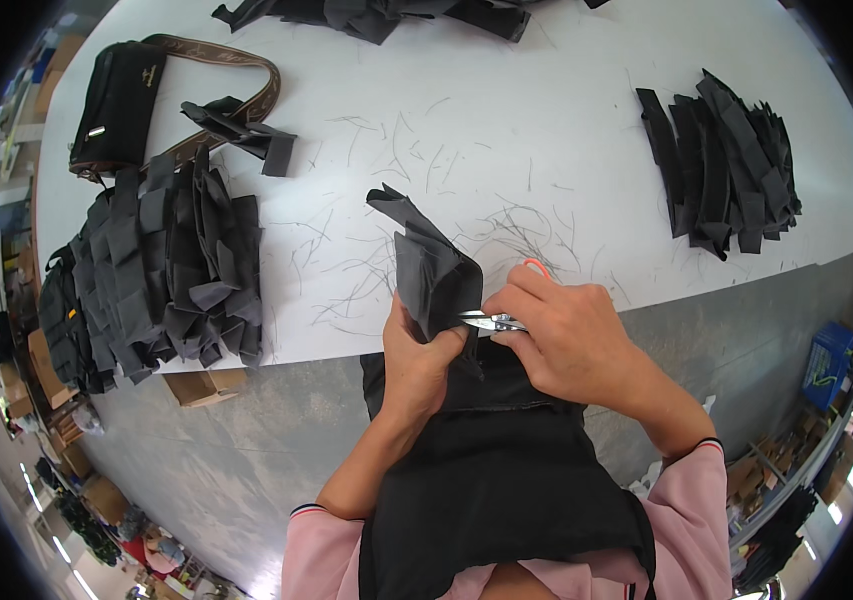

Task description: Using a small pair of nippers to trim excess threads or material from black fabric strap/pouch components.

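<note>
Txt too sm. to read: gold lettering (151,76) on blk handbag (118,108), marks (192,48) on brn strap (268,84).

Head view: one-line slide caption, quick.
Left hand holds folded dark fabric while the right hand holds scissors at its edge, with thread clippings strewn across a white table.

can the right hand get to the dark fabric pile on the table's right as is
Probably, at least to touch it: nothing bulky lies between the right hand and the dark fabric pile. Grasping it looks harder, as the hand holds scissors.
</note>
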### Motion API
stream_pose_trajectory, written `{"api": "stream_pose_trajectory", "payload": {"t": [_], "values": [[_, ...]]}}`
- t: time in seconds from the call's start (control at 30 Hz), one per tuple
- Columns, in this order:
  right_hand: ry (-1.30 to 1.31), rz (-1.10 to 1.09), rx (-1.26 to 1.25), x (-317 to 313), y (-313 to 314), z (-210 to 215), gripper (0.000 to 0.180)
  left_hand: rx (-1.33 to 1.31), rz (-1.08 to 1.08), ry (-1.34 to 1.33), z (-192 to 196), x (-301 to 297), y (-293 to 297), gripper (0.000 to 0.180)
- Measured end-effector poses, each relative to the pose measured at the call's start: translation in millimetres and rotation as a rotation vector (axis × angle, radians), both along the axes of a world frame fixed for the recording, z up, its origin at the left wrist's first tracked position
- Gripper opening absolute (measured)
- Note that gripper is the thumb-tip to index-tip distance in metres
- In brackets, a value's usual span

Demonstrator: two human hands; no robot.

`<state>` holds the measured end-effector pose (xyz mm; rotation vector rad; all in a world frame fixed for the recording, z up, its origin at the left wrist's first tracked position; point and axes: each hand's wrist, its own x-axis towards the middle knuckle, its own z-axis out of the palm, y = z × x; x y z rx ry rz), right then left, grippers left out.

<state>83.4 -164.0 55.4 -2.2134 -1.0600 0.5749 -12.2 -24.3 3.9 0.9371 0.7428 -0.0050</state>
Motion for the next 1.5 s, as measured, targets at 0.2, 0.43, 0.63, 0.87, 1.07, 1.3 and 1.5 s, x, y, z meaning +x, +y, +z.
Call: {"api": "stream_pose_trajectory", "payload": {"t": [0.2,0.43,0.63,0.87,1.07,1.3,1.5], "values": [[0.068,-0.032,0.037,0.0,-4.8,-5.0,0.022,-0.018,-0.003,-0.01,-0.8,-0.8,-1.8,0.062],[0.099,-0.195,0.099,-10.5,-7.8,1.7,0.024,0.0,0.019,-0.036,0.6,2.3,-0.3,0.053],[-0.085,-0.046,-0.045,-11.1,-1.0,5.0,0.024,0.005,-0.019,-0.008,-0.9,1.4,-1.7,0.062],[0.37,-0.196,0.267,-3.3,-10.0,-14.4,0.019,0.012,-0.016,0.001,-3.5,-0.5,0.0,0.063],[-0.029,-0.094,0.0,-9.8,-6.1,5.9,0.024,0.006,-0.004,-0.003,-1.3,-0.4,-1.5,0.064],[-0.085,-0.002,-0.089,-10.4,-2.5,3.9,0.024,0.01,-0.024,-0.002,-2.4,-1.6,-1.8,0.063],[-0.067,0.0,-0.077,-9.7,-1.8,0.6,0.023,0.014,0.008,-0.021,-2.3,-1.3,-4.1,0.047]]}}
